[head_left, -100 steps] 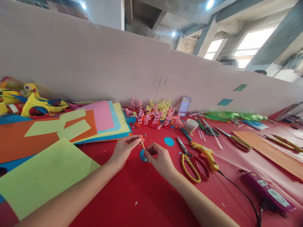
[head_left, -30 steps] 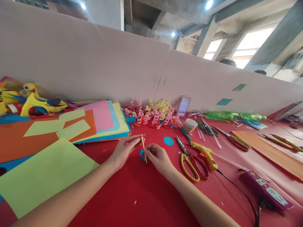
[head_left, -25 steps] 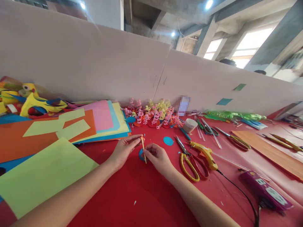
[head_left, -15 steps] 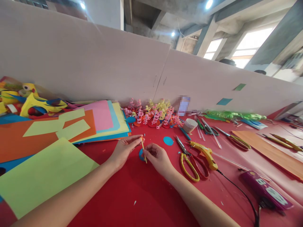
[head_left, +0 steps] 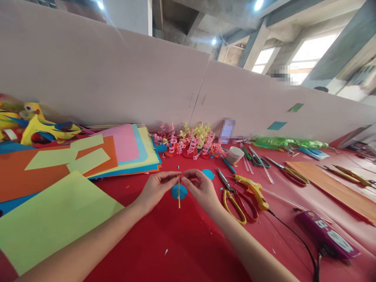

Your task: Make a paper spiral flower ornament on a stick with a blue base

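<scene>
My left hand and my right hand meet fingertip to fingertip, both pinching the top end of a narrow yellow paper strip. The strip hangs straight down; a bit of orange shows at the pinched end, too small to make out. Behind the strip is a blue paper circle. A second blue circle lies on the red tabletop just beyond my right hand. To the right are scissors with one yellow and one red handle and a yellow hot glue gun.
Stacked coloured paper covers the left side. Pink and yellow paper curls stand by the white partition, near a paper cup. A purple power strip and the glue gun's cord lie front right. More scissors are farther back.
My right hand has moved up from the strip's lower part to its top end, beside my left fingertips. The strip now hangs more upright, and more of the blue circle behind it shows.
</scene>
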Demonstrator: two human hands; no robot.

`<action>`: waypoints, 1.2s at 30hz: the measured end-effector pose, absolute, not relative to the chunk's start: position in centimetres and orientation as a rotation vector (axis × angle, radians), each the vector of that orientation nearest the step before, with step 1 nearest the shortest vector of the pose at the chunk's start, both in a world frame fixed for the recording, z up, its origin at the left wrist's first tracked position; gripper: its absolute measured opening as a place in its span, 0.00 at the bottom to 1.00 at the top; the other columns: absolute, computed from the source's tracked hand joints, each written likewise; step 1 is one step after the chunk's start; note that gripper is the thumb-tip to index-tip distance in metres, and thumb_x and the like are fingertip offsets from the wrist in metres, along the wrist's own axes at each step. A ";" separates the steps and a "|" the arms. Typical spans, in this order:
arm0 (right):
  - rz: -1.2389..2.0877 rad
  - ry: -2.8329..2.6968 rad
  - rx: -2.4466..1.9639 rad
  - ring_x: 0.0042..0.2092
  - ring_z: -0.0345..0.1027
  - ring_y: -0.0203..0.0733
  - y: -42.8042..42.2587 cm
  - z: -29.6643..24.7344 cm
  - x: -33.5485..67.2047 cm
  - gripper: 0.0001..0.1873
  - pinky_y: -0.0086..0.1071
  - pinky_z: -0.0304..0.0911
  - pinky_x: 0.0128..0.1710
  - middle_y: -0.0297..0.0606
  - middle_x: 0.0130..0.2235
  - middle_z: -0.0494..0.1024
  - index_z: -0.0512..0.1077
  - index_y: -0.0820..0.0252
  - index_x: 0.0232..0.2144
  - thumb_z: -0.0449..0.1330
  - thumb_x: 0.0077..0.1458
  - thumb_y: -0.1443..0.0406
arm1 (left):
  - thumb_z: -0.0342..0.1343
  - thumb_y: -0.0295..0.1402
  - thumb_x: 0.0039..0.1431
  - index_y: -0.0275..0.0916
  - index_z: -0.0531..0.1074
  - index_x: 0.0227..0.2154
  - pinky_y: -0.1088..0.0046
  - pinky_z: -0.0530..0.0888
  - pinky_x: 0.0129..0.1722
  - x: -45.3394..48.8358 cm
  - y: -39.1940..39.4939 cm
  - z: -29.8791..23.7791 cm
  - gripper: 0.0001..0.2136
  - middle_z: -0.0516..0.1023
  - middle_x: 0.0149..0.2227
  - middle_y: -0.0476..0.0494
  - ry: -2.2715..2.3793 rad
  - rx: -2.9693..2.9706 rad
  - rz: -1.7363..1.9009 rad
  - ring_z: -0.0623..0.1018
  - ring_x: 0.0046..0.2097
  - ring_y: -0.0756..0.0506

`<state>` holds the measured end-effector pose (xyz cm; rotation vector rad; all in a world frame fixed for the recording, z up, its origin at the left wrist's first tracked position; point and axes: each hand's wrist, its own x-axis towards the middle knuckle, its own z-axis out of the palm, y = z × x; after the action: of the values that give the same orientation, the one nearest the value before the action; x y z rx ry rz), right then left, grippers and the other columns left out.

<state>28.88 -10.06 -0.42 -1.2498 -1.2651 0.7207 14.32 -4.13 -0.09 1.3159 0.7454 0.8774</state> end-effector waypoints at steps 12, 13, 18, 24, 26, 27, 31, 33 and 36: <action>0.757 -1.300 -1.240 0.33 0.69 0.38 -9.9 -0.3 29.4 0.07 0.30 0.67 0.32 0.37 0.31 0.74 0.72 0.60 0.29 0.61 0.47 0.62 | 0.61 0.34 0.47 0.38 0.69 0.37 0.70 0.71 0.39 14.1 -4.2 0.6 0.13 0.79 0.33 0.45 0.727 1.445 0.795 0.78 0.38 0.45; 0.756 -1.304 -1.239 0.33 0.69 0.38 -9.9 -0.2 29.5 0.07 0.31 0.67 0.32 0.37 0.30 0.74 0.72 0.60 0.29 0.61 0.47 0.62 | 0.61 0.34 0.47 0.38 0.69 0.36 0.71 0.71 0.39 14.1 -4.2 0.6 0.13 0.79 0.33 0.46 0.724 1.436 0.789 0.78 0.37 0.46; 0.730 -1.319 -1.239 0.33 0.70 0.39 -9.9 0.1 29.5 0.05 0.32 0.67 0.34 0.37 0.30 0.74 0.72 0.60 0.28 0.60 0.47 0.64 | 0.62 0.34 0.46 0.38 0.70 0.32 0.72 0.71 0.38 14.2 -4.2 0.7 0.10 0.78 0.30 0.49 0.680 1.397 0.780 0.77 0.35 0.47; 0.688 -1.369 -1.248 0.34 0.69 0.38 -10.2 0.4 29.4 0.04 0.33 0.67 0.37 0.37 0.30 0.74 0.72 0.60 0.28 0.59 0.48 0.65 | 0.62 0.33 0.47 0.39 0.72 0.29 0.74 0.70 0.35 14.3 -4.1 0.7 0.07 0.77 0.27 0.51 0.634 1.424 0.804 0.75 0.32 0.50; 0.685 -1.362 -1.246 0.33 0.69 0.38 -10.2 0.4 29.4 0.04 0.32 0.67 0.36 0.36 0.30 0.73 0.71 0.60 0.28 0.59 0.48 0.65 | 0.62 0.33 0.46 0.39 0.72 0.28 0.73 0.70 0.36 14.2 -4.1 0.6 0.07 0.77 0.28 0.51 0.624 1.425 0.809 0.76 0.32 0.50; 0.679 -1.357 -1.245 0.33 0.69 0.38 -10.2 0.4 29.4 0.03 0.32 0.67 0.35 0.36 0.30 0.73 0.71 0.60 0.27 0.58 0.48 0.66 | 0.63 0.33 0.46 0.39 0.73 0.28 0.73 0.71 0.36 14.2 -4.1 0.5 0.07 0.77 0.28 0.51 0.619 1.417 0.810 0.76 0.33 0.50; 0.656 -1.340 -1.245 0.32 0.69 0.37 -10.2 0.4 29.5 0.03 0.31 0.67 0.34 0.36 0.29 0.72 0.70 0.60 0.27 0.58 0.47 0.66 | 0.63 0.33 0.45 0.39 0.74 0.30 0.72 0.71 0.38 14.1 -4.2 0.3 0.08 0.79 0.30 0.50 0.611 1.348 0.802 0.76 0.34 0.49; 0.659 -1.331 -1.247 0.31 0.69 0.37 -10.2 0.4 29.4 0.03 0.31 0.67 0.34 0.36 0.29 0.72 0.70 0.60 0.26 0.58 0.47 0.66 | 0.63 0.32 0.45 0.39 0.75 0.31 0.73 0.71 0.38 14.2 -4.3 0.3 0.08 0.79 0.30 0.50 0.619 1.314 0.805 0.76 0.34 0.49; 0.674 -1.314 -1.245 0.30 0.69 0.37 -10.2 0.3 29.3 0.03 0.31 0.67 0.33 0.35 0.29 0.72 0.70 0.60 0.26 0.59 0.47 0.65 | 0.63 0.32 0.45 0.38 0.75 0.30 0.73 0.71 0.38 14.3 -4.4 0.4 0.07 0.79 0.30 0.50 0.636 1.266 0.819 0.76 0.33 0.50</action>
<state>29.29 -10.16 0.31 -1.2453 -1.3140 0.6740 14.29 -4.35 0.38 1.2656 0.6362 0.8189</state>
